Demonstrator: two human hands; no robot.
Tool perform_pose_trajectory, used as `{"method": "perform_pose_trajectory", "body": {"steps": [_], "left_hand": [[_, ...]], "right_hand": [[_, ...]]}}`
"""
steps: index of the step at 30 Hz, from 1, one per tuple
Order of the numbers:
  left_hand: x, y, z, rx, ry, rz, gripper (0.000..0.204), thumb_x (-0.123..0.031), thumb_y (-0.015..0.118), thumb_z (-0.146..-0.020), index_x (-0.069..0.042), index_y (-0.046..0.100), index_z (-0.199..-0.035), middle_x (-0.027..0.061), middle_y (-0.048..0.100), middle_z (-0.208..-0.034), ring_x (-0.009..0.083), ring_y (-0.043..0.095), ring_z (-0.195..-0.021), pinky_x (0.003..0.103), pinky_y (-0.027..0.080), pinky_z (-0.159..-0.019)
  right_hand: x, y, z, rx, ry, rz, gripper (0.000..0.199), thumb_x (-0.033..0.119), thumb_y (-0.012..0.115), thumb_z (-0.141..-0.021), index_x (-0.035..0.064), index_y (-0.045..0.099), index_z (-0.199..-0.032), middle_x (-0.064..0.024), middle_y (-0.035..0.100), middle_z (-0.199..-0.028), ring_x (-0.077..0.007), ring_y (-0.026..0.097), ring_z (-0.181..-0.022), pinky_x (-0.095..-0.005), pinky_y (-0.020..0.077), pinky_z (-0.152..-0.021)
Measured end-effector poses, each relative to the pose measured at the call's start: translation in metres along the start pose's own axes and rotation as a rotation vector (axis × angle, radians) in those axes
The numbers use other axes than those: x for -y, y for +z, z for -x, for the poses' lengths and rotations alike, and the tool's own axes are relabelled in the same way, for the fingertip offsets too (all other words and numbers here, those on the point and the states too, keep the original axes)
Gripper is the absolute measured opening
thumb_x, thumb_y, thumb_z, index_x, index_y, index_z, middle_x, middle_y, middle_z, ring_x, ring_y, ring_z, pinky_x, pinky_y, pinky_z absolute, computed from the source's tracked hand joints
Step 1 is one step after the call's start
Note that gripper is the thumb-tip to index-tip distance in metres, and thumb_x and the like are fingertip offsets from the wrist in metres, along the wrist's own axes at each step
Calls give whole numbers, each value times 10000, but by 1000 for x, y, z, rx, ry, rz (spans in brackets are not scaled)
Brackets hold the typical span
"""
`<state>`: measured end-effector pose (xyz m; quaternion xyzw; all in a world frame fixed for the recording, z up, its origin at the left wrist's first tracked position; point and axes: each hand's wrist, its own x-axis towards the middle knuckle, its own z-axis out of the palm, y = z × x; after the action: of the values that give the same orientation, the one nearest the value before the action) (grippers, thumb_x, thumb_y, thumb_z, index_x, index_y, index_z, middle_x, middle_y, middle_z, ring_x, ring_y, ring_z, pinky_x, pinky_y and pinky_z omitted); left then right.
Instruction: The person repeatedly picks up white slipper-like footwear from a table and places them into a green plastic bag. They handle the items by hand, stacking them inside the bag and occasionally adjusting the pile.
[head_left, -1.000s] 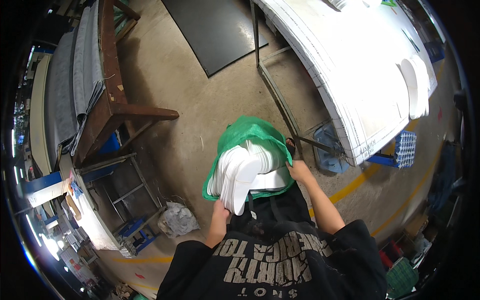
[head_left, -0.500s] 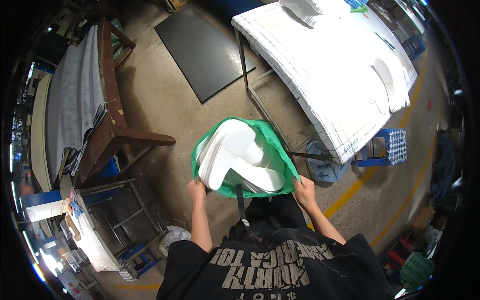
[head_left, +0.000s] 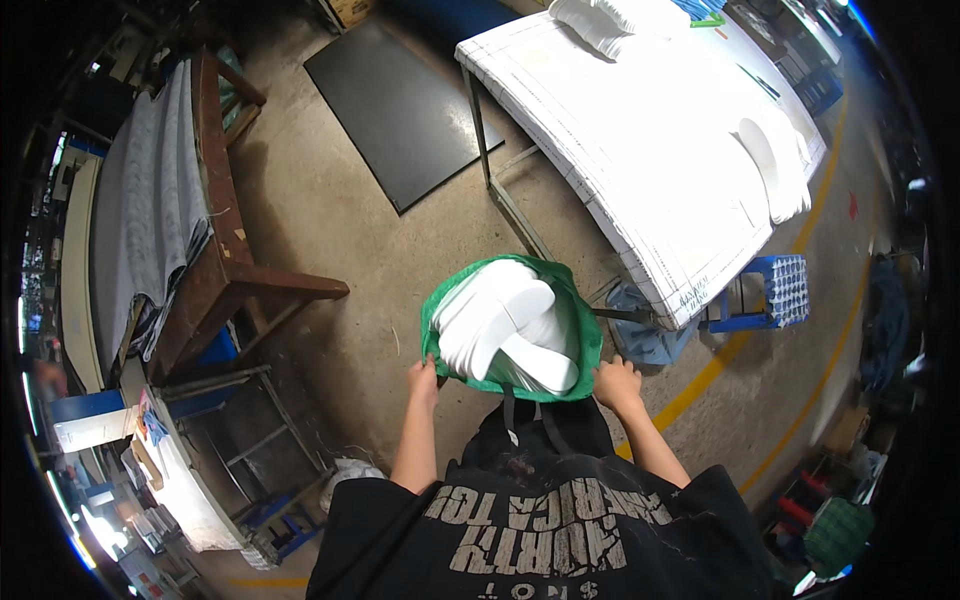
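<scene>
A green woven sack point(head_left: 588, 312) stands open-mouthed in front of my legs. Inside lie stacks of white insole-shaped pieces point(head_left: 490, 318), one bundle slanting across another. My left hand point(head_left: 423, 380) is closed on the sack's left near rim. At the right near rim, my right hand point(head_left: 617, 385) has its fingers curled against the green edge; the fingertips are partly hidden. A dark strap point(head_left: 510, 410) hangs at the sack's near side. The lower part of the sack is out of sight.
A white-covered table point(head_left: 640, 150) at the upper right bears more white insole stacks point(head_left: 775, 170). Under its near corner sits a blue-grey bag point(head_left: 650, 335), beside a blue stool point(head_left: 765, 290). A brown wooden frame point(head_left: 240, 270) with grey cloth stands left. A black board point(head_left: 400, 115) lies ahead.
The sack's mouth has narrowed, its left rim shifting right together with my left hand. My right hand has moved slightly right and down. The insole bundles have shifted to the right.
</scene>
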<state>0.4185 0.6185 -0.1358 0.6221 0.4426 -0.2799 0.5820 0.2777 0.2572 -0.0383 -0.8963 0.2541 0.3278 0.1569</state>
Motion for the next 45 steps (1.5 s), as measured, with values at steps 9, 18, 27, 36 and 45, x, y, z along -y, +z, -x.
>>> {"method": "perform_pose_trajectory", "body": {"steps": [9, 18, 27, 36, 45], "left_hand": [[87, 25, 44, 321, -325, 257, 620, -617, 399, -1092, -176, 496, -1517, 103, 565, -1501, 294, 613, -1276, 483, 552, -1006], [67, 40, 31, 389, -127, 486, 527, -422, 322, -1161, -77, 455, -1536, 170, 590, -1461, 340, 630, -1272, 508, 547, -1054], [31, 69, 40, 306, 105, 155, 326, -86, 559, -1057, 43, 496, -1350, 224, 647, -1257, 348, 701, -1109, 494, 612, -909], [15, 28, -19, 234, -14, 498, 380, -85, 492, -1028, 124, 539, -1342, 295, 633, -1286, 391, 689, -1132, 516, 598, -922], [87, 32, -11, -424, 250, 69, 460, -150, 606, -1016, 100, 507, -1391, 224, 628, -1346, 318, 672, -1128, 479, 559, -924]], "right_hand": [[112, -8, -18, -147, -1278, 10, 752, 322, 847, -767, 196, 569, -1453, -166, 434, -1608, -363, 408, -1493, -601, 289, -1234], [123, 47, -78, -164, -1234, 356, 329, 334, 643, -896, 255, 787, -1181, -37, 464, -1623, -254, 412, -1501, -541, 272, -1241], [111, -74, -90, -158, -1197, 12, 448, 302, 713, -930, 212, 693, -1368, -149, 511, -1570, -382, 511, -1391, -537, 411, -1147], [34, -316, -186, -764, -899, -82, 762, 63, 717, -868, 180, 452, -1574, -200, 430, -1600, -444, 464, -1409, -539, 414, -1164], [-53, -542, -332, -1023, -556, 280, 1054, 94, 862, -742, 212, 327, -1642, -171, 350, -1672, -439, 318, -1535, -552, 310, -1251]]}}
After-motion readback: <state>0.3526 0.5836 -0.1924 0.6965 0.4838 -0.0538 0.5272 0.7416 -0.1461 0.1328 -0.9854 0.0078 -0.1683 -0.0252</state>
